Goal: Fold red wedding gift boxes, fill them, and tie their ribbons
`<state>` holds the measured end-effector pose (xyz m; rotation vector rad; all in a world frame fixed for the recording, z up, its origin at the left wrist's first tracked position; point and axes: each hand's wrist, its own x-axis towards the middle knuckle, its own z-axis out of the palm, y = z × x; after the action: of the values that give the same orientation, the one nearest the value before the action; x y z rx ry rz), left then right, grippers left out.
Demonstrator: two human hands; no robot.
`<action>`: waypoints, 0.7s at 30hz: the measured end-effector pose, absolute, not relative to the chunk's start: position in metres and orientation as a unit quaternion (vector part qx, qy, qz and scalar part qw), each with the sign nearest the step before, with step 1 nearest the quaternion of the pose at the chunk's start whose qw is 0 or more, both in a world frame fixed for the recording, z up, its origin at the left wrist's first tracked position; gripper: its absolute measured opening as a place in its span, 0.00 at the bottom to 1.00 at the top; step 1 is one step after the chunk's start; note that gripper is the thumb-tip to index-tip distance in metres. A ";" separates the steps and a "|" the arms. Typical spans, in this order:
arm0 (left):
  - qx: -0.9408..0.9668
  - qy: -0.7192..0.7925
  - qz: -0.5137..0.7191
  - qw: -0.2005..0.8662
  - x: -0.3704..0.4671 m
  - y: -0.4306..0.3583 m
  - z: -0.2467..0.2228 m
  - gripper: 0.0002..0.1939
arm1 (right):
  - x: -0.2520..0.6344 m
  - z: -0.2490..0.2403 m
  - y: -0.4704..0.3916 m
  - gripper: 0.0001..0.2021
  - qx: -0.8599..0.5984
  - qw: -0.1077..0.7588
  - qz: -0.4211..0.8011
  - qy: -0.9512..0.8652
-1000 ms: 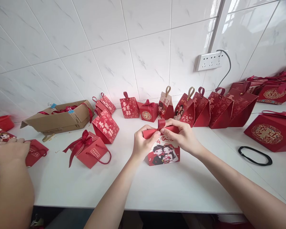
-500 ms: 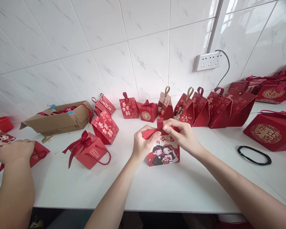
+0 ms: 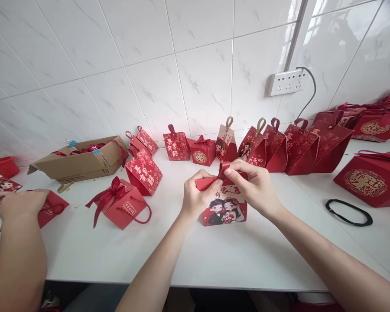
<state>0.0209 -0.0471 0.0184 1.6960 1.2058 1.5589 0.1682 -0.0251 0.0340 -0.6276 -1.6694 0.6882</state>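
Note:
A red gift box (image 3: 225, 211) with a cartoon couple on its front stands upright on the white table before me. My left hand (image 3: 199, 195) pinches the box's top edge from the left, its thumb on the front. At the top my right hand (image 3: 248, 182) grips a short dark red ribbon strap (image 3: 223, 168), which is bent over into a loop between the two hands. The fingers behind the box are partly hidden. Left of it, a red box with a bow (image 3: 117, 203) and a rope handle lies tilted.
Finished red boxes (image 3: 300, 149) line the wall, under a socket strip (image 3: 286, 83). A cardboard carton (image 3: 84, 169) holds ribbons. At far left, another person's hands (image 3: 22, 206) handle a red box (image 3: 53, 208). A black loop (image 3: 349, 212) and a large red box (image 3: 370, 180) sit right.
The strap stood upright above the box's top and is now folded over into a loop by my right hand. My left hand keeps its hold. The view has shifted slightly.

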 end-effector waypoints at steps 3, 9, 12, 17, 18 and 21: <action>0.623 0.447 0.581 0.274 0.021 -0.047 0.018 0.13 | 0.169 0.034 -0.024 0.09 -0.274 0.575 0.306 -0.708; 0.598 0.453 0.591 0.295 0.021 -0.045 0.016 0.13 | 0.171 0.034 -0.024 0.09 -0.292 0.544 0.343 -0.708; 0.572 0.407 0.605 0.376 0.017 -0.043 0.015 0.13 | 0.170 0.033 -0.022 0.10 -0.305 0.536 0.341 -0.709; 0.441 0.352 0.580 0.587 0.010 -0.037 0.016 0.27 | 0.174 0.029 -0.016 0.12 -0.257 0.533 0.445 -0.672; 0.432 0.358 0.562 0.608 0.010 -0.037 0.017 0.25 | 0.174 0.029 -0.015 0.13 -0.241 0.532 0.477 -0.657; 0.477 0.373 0.471 0.641 0.014 -0.040 0.016 0.14 | 0.172 0.027 -0.014 0.12 -0.205 0.535 0.575 -0.584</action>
<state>0.0142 -0.0396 0.0155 1.0883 0.8496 1.0740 0.1725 -0.0140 0.0266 -0.4893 -1.3924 1.3697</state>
